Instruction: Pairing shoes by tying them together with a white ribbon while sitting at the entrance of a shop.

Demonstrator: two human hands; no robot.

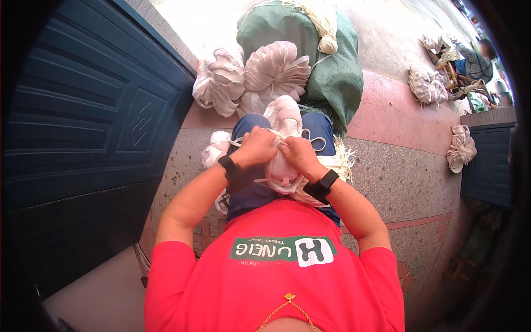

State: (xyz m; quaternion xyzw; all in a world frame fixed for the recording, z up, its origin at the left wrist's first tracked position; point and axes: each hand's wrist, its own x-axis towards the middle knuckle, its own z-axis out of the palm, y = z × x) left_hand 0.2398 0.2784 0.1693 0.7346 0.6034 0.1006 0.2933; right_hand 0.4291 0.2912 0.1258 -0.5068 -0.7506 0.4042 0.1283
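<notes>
Seated person seen from above, with a pale pink mesh shoe upper (283,149) resting on the lap over dark blue trousers (251,191). The left hand (255,147) pinches a white lace (313,139) at the upper's left edge; the right hand (297,154) is closed on the upper and lace at its right edge. Both wrists carry black bands. Farther off lie two fanned bundles of pale uppers (251,77) against a green sack (332,72). A blue panelled door (83,110) stands at left.
</notes>
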